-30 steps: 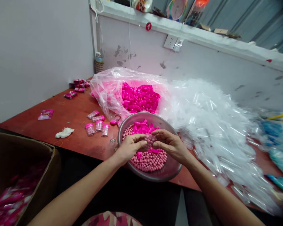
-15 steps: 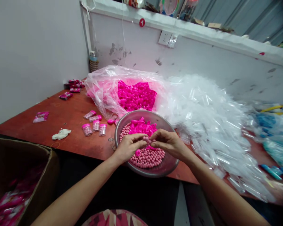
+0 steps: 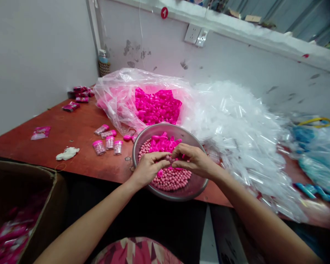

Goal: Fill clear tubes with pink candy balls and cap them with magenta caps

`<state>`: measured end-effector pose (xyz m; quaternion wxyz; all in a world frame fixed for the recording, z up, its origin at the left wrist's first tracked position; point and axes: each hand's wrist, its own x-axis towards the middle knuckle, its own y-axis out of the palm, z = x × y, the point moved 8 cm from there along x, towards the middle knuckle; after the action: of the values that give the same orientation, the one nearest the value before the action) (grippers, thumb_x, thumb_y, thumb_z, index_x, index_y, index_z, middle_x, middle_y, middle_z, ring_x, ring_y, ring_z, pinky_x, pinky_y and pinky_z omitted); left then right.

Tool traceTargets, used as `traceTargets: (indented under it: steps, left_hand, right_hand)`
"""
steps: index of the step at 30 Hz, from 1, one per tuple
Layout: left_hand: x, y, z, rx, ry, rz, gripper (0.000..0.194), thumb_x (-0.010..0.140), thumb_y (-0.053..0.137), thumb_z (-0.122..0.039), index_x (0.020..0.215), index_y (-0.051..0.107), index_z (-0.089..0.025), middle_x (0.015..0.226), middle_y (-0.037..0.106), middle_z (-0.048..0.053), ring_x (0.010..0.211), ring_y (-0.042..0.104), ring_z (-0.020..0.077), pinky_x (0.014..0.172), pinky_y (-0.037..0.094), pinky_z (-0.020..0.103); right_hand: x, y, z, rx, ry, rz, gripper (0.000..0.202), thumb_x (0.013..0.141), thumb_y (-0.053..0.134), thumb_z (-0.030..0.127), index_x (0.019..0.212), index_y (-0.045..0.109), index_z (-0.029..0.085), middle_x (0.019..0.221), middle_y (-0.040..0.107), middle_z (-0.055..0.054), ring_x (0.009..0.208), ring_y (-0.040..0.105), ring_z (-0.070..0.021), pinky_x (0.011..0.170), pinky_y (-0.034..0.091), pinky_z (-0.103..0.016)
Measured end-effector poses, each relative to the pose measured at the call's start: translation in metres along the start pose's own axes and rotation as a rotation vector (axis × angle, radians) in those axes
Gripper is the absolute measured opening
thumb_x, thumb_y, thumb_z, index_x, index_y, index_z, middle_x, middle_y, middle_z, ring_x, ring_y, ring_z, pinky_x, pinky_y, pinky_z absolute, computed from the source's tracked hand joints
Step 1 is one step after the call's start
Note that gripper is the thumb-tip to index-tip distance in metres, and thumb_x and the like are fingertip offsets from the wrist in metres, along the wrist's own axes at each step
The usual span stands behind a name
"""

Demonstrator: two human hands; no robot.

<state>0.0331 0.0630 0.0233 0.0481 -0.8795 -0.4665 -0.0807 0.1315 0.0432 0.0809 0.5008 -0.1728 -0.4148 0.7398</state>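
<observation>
My left hand and my right hand meet over a metal bowl. Between my fingertips is a small clear jar of pink balls, partly hidden by the fingers. My left fingers pinch one side of it, and the thumb and fingers of my right hand are closed at the other. Loose pink balls fill the near part of the bowl. Bright pink caps lie heaped on its far side. Left of the bowl are several filled jars with pink lids.
A clear plastic bag holding many pink caps lies behind the bowl. To the right spreads a big heap of clear empty jars. A cardboard box with pink packets stands lower left. White cloth rests on the red table.
The whole scene has shifted slightly up and left as the head view moved. My hands stay together over the bowl, with the right fingers a little more curled round the jar.
</observation>
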Motion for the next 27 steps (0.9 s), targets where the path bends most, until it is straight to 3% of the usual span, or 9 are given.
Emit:
traceTargets:
  steps: [4, 7, 10, 13, 16, 18, 21, 24, 27]
  left_hand:
    - [-0.001, -0.001, -0.01, 0.148, 0.095, -0.048, 0.023, 0.079, 0.057, -0.021, 0.099, 0.068, -0.018, 0.094, 0.069, 0.005, 0.092, 0.062, 0.0189, 0.089, 0.044, 0.03]
    - [0.0, -0.006, -0.006, 0.074, 0.058, -0.12, 0.023, 0.079, 0.056, -0.022, 0.098, 0.068, -0.017, 0.092, 0.07, 0.004, 0.087, 0.063, 0.0177, 0.083, 0.048, 0.028]
    - [0.002, -0.008, 0.005, -0.084, -0.052, -0.149, 0.025, 0.077, 0.058, -0.023, 0.098, 0.066, -0.014, 0.089, 0.069, 0.004, 0.083, 0.064, 0.0173, 0.078, 0.051, 0.028]
    - [0.003, -0.004, 0.01, -0.165, -0.103, -0.121, 0.026, 0.075, 0.061, -0.025, 0.098, 0.066, -0.014, 0.088, 0.069, 0.003, 0.081, 0.064, 0.0166, 0.078, 0.051, 0.028]
    - [0.003, -0.003, 0.011, -0.157, -0.098, -0.095, 0.028, 0.075, 0.062, -0.029, 0.098, 0.066, -0.015, 0.087, 0.068, 0.003, 0.081, 0.064, 0.0166, 0.078, 0.051, 0.028]
    - [0.002, -0.004, 0.01, -0.102, -0.075, -0.091, 0.027, 0.077, 0.06, -0.03, 0.098, 0.067, -0.015, 0.088, 0.069, 0.003, 0.083, 0.063, 0.0173, 0.078, 0.05, 0.028]
    - [0.002, -0.003, 0.006, -0.002, -0.023, -0.058, 0.025, 0.08, 0.055, -0.028, 0.1, 0.067, -0.017, 0.092, 0.069, 0.004, 0.086, 0.063, 0.018, 0.079, 0.049, 0.028]
    - [0.001, 0.002, -0.002, 0.105, 0.021, -0.03, 0.024, 0.082, 0.053, -0.025, 0.1, 0.067, -0.02, 0.092, 0.07, 0.003, 0.087, 0.063, 0.0172, 0.081, 0.047, 0.026]
    - [0.0, 0.005, -0.01, 0.172, 0.054, -0.027, 0.022, 0.082, 0.053, -0.023, 0.099, 0.068, -0.021, 0.092, 0.07, 0.001, 0.086, 0.063, 0.016, 0.08, 0.045, 0.023]
  right_hand:
    - [-0.005, 0.0, -0.015, 0.176, 0.112, 0.094, 0.024, 0.075, 0.064, 0.036, 0.07, 0.053, 0.016, 0.064, 0.05, 0.003, 0.056, 0.045, -0.0081, 0.051, 0.037, -0.02]
    - [-0.016, 0.0, -0.031, 0.229, 0.229, 0.148, 0.024, 0.079, 0.059, 0.039, 0.073, 0.052, 0.017, 0.058, 0.049, 0.004, 0.052, 0.047, -0.0094, 0.049, 0.039, -0.021]
    - [-0.025, 0.007, -0.049, -0.166, 0.273, 0.193, 0.019, 0.078, 0.061, 0.035, 0.085, 0.059, 0.017, 0.076, 0.062, -0.003, 0.067, 0.058, -0.0147, 0.059, 0.044, -0.024]
    - [-0.028, 0.029, -0.064, -0.615, 0.26, 0.272, 0.02, 0.08, 0.057, 0.027, 0.098, 0.06, 0.017, 0.098, 0.062, -0.011, 0.082, 0.061, -0.0216, 0.063, 0.045, -0.027]
    - [-0.028, 0.051, -0.078, -0.727, 0.267, 0.365, 0.016, 0.084, 0.047, 0.018, 0.093, 0.06, 0.016, 0.093, 0.063, -0.014, 0.075, 0.062, -0.0217, 0.058, 0.044, -0.027]
    - [-0.027, 0.053, -0.084, -0.732, 0.272, 0.374, 0.016, 0.085, 0.045, 0.017, 0.089, 0.06, 0.016, 0.089, 0.064, -0.013, 0.072, 0.062, -0.0203, 0.058, 0.044, -0.027]
    - [-0.026, 0.031, -0.081, -0.558, 0.273, 0.219, 0.014, 0.084, 0.05, 0.025, 0.089, 0.06, 0.017, 0.087, 0.065, -0.009, 0.074, 0.061, -0.019, 0.064, 0.045, -0.028]
    - [-0.029, -0.004, -0.064, -0.078, 0.262, -0.088, 0.022, 0.083, 0.051, 0.034, 0.096, 0.059, 0.017, 0.086, 0.065, -0.005, 0.078, 0.06, -0.0177, 0.07, 0.047, -0.029]
    - [-0.032, -0.018, -0.041, 0.208, 0.222, -0.227, 0.027, 0.082, 0.053, 0.037, 0.099, 0.058, 0.017, 0.087, 0.064, -0.005, 0.079, 0.06, -0.018, 0.07, 0.048, -0.029]
